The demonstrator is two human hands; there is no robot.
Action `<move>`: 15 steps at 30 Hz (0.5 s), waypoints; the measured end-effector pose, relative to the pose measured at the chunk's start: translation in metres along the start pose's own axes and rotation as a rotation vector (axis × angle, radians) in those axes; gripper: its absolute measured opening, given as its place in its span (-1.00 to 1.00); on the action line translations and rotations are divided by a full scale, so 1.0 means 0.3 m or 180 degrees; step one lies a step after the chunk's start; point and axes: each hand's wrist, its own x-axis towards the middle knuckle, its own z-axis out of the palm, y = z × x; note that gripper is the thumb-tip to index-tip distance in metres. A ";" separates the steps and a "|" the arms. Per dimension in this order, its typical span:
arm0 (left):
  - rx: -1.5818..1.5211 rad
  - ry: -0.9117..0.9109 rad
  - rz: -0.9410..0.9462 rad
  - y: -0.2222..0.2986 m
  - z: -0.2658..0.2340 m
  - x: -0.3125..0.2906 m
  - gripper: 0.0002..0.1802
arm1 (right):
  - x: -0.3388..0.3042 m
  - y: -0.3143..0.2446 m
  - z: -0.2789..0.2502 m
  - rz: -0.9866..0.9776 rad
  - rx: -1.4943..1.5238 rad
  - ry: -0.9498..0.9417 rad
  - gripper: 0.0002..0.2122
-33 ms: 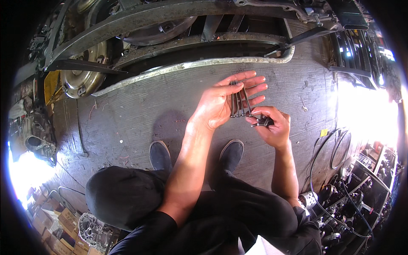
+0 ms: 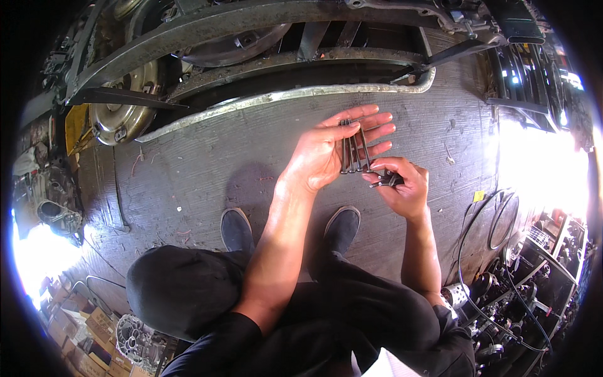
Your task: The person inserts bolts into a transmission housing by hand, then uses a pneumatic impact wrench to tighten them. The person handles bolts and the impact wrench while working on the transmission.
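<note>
Several long dark bolts (image 2: 351, 151) lie side by side across my left hand (image 2: 321, 151). The left thumb presses on their upper ends, and the fingers stretch out behind them. Their wider ends point down toward me. My right hand (image 2: 408, 188) is closed around a bunch of similar dark bolts (image 2: 391, 180), whose ends stick out toward the left. Its thumb and index finger are close to the lower end of the rightmost bolt in the left hand. Whether they pinch that bolt is hard to make out.
Ahead stands a metal rack (image 2: 270, 63) with large round metal parts (image 2: 125, 107). A black cable (image 2: 463, 264) loops on the floor at right, beside a shelf full of metal parts (image 2: 521, 295). Cardboard boxes (image 2: 97, 327) and a metal casing (image 2: 135, 339) are at lower left.
</note>
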 end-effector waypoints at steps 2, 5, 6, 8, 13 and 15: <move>-0.0017 -0.0015 -0.0024 0.000 0.000 0.001 -0.44 | 0.004 0.001 0.005 -0.0174 -0.0018 -0.0028 -0.73; -0.0071 -0.0015 -0.0067 0.000 0.000 0.002 -0.47 | 0.008 -0.001 0.008 -0.0073 0.0039 -0.0029 -0.72; -0.0095 0.0003 -0.0077 0.000 0.000 0.002 -0.49 | 0.008 -0.002 0.007 -0.0100 0.0032 -0.0027 -0.71; -0.0118 0.0025 -0.0086 -0.001 0.002 0.001 -0.50 | 0.008 -0.004 0.004 -0.0074 -0.0041 -0.0082 -0.71; -0.0056 -0.0007 -0.0079 -0.003 0.001 0.001 -0.50 | 0.004 -0.003 0.001 0.0075 0.0171 -0.0084 -0.72; 0.0016 -0.0032 -0.0111 -0.001 -0.005 0.004 -0.46 | 0.008 -0.009 -0.007 0.0200 0.0466 0.0001 -0.71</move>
